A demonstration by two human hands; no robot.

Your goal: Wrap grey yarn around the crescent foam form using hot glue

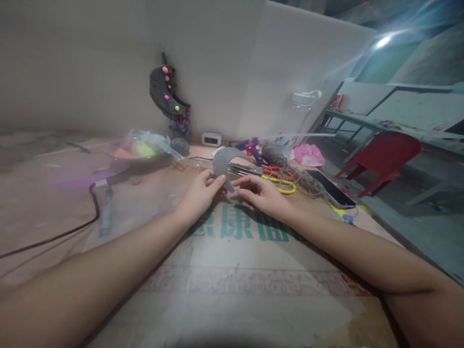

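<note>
A crescent moon shape wrapped in grey yarn (222,163) stands upright above the cardboard, its points toward the right. My left hand (205,191) grips its lower left part between thumb and fingers. Close by the crescent's lower tip is my right hand (261,194), its fingers curved and thumb and forefinger a little apart. A tiny purple spot shows at that tip; what it is I cannot make out. Just behind the hands lie scissors with yellow handles (286,186) and a red-orange handled tool (277,172), partly under loose grey yarn.
Cardboard (232,270) covers the table. Behind are a blue glue gun (253,149), a grey yarn ball (273,153), a small clock (211,139) and a decorated crescent (163,92). At left are a blurred bowl (139,162) and black cable (94,205); at right, a phone (331,188).
</note>
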